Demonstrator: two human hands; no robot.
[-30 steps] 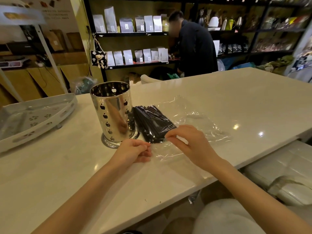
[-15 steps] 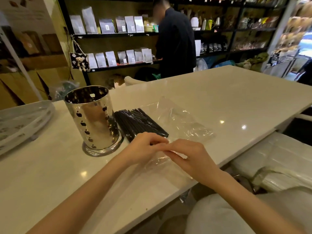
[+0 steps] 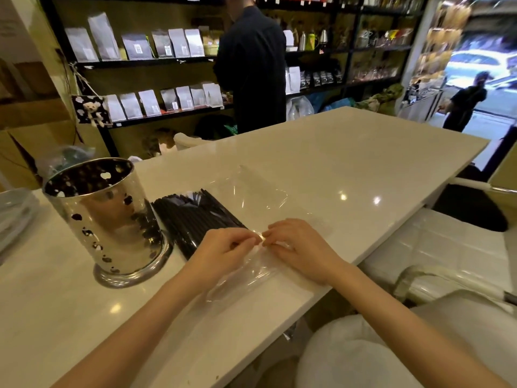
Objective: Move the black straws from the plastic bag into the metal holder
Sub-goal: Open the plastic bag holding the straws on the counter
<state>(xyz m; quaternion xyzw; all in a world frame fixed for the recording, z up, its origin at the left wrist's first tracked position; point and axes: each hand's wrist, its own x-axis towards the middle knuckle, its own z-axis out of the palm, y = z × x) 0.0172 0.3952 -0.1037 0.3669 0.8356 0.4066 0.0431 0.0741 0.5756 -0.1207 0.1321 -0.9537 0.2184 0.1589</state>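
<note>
Stretching across most of the view, a pale glossy table (image 3: 321, 152) carries everything the task needs. Behind it stand dark shelves (image 3: 145, 63) of pale pouches, where a person in a dark top (image 3: 251, 65) faces away from the camera. On the table's left part stands the metal holder (image 3: 109, 219), a shiny upright cylinder pierced with small cut-outs, open at the top; nothing can be seen sticking out of it. Just beside its right side lies the clear plastic bag (image 3: 257, 197), flat and crinkled, with the black straws (image 3: 195, 219) bunched inside its left half, their far ends pointing away from the camera and their near ends close to the holder's base. Both hands meet at the bag's near end. The left hand (image 3: 221, 253) has its fingers curled and pinched narrow on the plastic, and the right hand (image 3: 296, 247) pinches the same edge from the other side, fingertips almost touching the left's.
</note>
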